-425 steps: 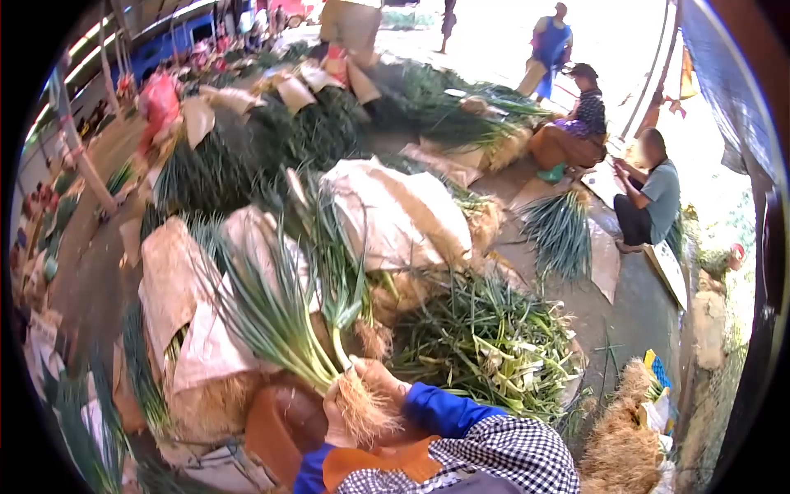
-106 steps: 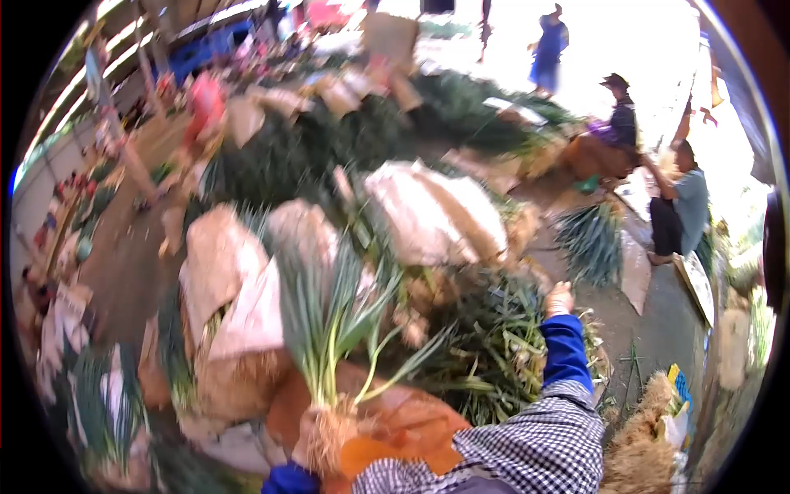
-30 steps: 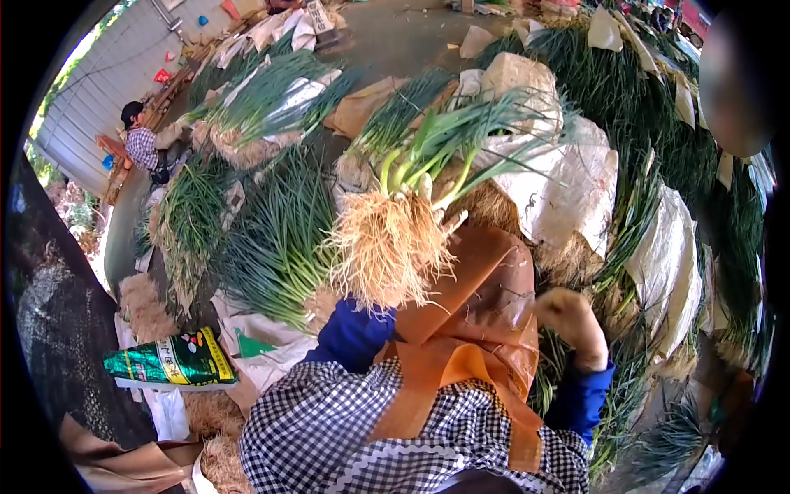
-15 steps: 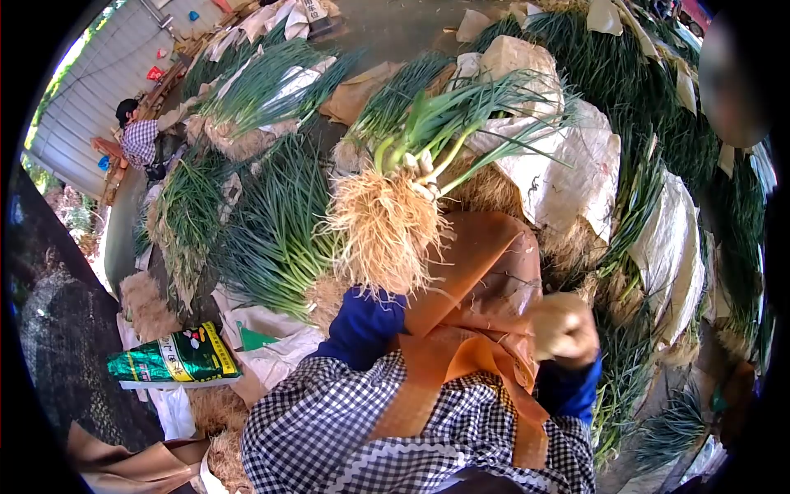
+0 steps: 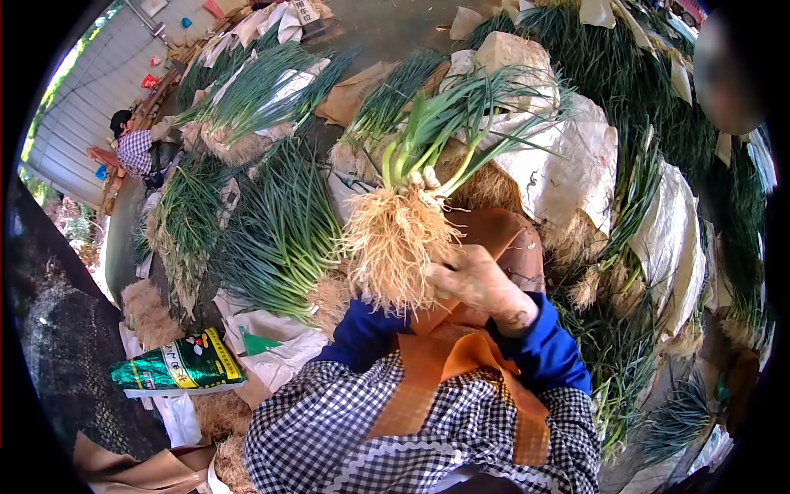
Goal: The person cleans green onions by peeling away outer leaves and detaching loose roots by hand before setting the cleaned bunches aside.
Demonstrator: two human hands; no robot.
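A bunch of green onions [image 5: 432, 177] is held up in front of me, its tangled pale roots [image 5: 399, 247] toward me and its green leaves pointing away to the upper right. My left sleeve [image 5: 370, 329] runs up behind these roots. The bunch rests on that arm's end, and the roots cover my left hand. From the right, my right hand [image 5: 485, 288] reaches the roots' edge, fingers bent and closed on some root strands. Below the bunch, a brown apron-like cover [image 5: 502, 235] lies over my lap.
Heaps of green onions [image 5: 280, 230] lie on the left and right. White sacks [image 5: 568, 165] cover some at right. A green and yellow printed bag [image 5: 177, 362] is at lower left. A person in a checked top [image 5: 134, 152] sits at far left beside a corrugated wall [image 5: 90, 99].
My right hand, blurred and closed beside my lap before, has moved up and left to the roots. The bunch has shifted slightly right and down.
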